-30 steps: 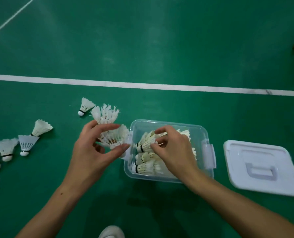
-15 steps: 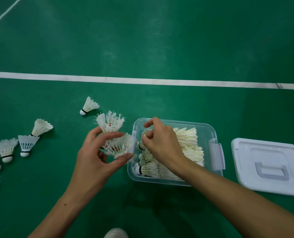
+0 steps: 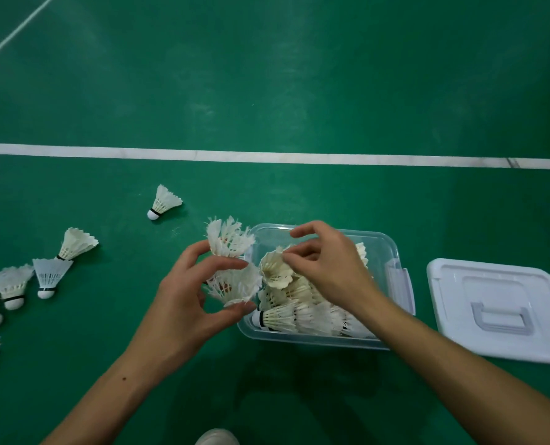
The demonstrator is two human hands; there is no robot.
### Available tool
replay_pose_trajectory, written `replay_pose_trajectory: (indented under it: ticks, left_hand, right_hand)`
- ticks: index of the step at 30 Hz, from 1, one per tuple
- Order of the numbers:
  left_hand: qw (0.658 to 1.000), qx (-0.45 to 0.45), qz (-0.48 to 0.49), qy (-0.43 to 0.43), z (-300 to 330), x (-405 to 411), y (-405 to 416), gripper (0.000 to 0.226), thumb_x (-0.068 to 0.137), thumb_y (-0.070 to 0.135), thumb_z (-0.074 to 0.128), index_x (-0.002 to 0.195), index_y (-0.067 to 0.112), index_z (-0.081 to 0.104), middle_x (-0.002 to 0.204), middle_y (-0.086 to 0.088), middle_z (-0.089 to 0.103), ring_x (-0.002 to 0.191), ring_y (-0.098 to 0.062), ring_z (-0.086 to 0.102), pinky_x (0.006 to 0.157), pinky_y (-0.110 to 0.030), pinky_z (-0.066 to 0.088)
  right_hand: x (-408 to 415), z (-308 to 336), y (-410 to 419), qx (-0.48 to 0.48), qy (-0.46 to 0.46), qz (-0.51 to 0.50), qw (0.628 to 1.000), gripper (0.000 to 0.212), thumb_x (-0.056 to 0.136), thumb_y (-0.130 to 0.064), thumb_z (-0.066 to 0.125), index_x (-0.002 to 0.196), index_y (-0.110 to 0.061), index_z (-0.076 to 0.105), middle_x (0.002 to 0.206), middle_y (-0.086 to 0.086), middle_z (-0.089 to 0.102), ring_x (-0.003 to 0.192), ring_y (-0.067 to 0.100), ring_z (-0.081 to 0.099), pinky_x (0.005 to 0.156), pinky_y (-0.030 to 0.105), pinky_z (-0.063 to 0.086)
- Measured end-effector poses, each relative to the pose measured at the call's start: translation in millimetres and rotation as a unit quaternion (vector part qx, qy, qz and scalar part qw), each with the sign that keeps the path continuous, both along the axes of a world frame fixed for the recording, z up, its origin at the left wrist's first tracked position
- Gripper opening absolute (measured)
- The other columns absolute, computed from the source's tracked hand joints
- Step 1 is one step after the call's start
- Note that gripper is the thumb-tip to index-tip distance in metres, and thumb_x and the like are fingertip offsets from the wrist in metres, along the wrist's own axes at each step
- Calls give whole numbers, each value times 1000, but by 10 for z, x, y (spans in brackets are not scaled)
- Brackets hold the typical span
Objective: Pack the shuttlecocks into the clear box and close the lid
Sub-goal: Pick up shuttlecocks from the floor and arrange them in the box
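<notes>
Our right hand [image 3: 328, 271] had risen from among the packed rows, its fingers [image 3: 294, 258] now pinching a cream feather shuttlecock [image 3: 275, 268] over the clear plastic box [image 3: 392, 252], so we judged it was being re-seated. Our left hand [image 3: 183, 303] still gripped two frayed white shuttlecocks [image 3: 232, 264] at the box's nine o'clock. The white lid [image 3: 498, 309] lay at three o'clock, and loose white shuttlecocks [image 3: 52, 271] waited on the green floor [image 3: 267, 75].
</notes>
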State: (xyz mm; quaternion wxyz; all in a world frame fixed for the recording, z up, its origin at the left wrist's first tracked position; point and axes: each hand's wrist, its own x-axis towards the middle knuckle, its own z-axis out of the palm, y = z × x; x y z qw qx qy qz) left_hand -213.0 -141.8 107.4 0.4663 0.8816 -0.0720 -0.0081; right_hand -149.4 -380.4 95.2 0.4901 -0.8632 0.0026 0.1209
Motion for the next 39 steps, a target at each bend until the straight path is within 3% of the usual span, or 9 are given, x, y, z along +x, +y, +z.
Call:
replay_pose_trajectory:
  ticks: [3,6,15,22,26,29,33,36,39]
  left_hand:
    - [997,49,-67,0,0,57,-31,47,72,47,90,115,48,70,145,17,47,99,13,57,79,-9,46]
    - [987,117,-110,5,-13,95,-99,53,74,51,89,120,53,63,152,25,38,125,0,57,97,-38,55]
    - [963,202,-175,-40,34,14,-320,60,75,48,85,127,51,53,158,30,24,113,-6,62,74,-41,61]
    - [970,164,-176,-28,-36,-8,-342,61,77,51,83,131,50,54,161,32,21,125,-5,58,87,-42,60]
    - [985,98,-138,-18,-73,-46,-271,57,74,45,89,124,46,63,161,26,31,129,1,54,98,-27,52]
    - [995,56,-81,-17,-76,-78,-175,49,73,41,92,117,41,69,147,21,51,110,8,58,82,-5,41]
    - [999,31,-23,-23,-53,-108,-109,52,72,37,93,119,34,71,120,24,68,98,9,61,75,-5,39]
    - [999,34,-3,-19,-30,-131,-106,58,69,27,97,121,32,71,105,34,65,80,11,55,67,-7,39]
    - [999,40,-3,-18,-29,-139,-118,61,68,24,98,122,30,71,102,43,61,81,17,54,70,-3,38]
  right_hand:
    - [-52,296,-137,70,-47,-13,996,29,91,-22,83,116,-22,68,99,-7,80,92,5,77,87,33,65]
    - [-161,542,-119,124,-78,33,989,31,88,-16,86,114,-17,70,102,-4,80,99,10,77,87,32,64]
    - [-240,440,-50,107,-53,49,992,41,84,-14,89,118,-19,68,98,-3,81,90,10,78,84,33,65]
    - [-292,392,-15,63,-68,46,995,33,87,-10,81,115,-19,66,85,-5,81,75,9,78,73,32,65]
    - [-296,355,-76,53,-86,-15,995,28,86,-14,83,107,-21,68,81,-4,79,74,8,77,72,32,64]
    - [-258,290,-153,19,-104,-63,992,25,86,-17,84,105,-23,67,80,-7,79,75,5,76,72,30,65]
    - [-223,108,-62,-17,-122,-63,990,22,88,-18,83,103,-22,68,82,-9,78,76,2,75,75,30,65]
    - [-218,-92,72,-46,-131,-27,990,22,89,-18,82,106,-20,68,87,-8,77,78,1,74,75,27,64]
    - [-222,-267,111,-87,-130,-14,988,24,91,-19,81,108,-21,66,91,-7,77,81,2,73,77,28,64]
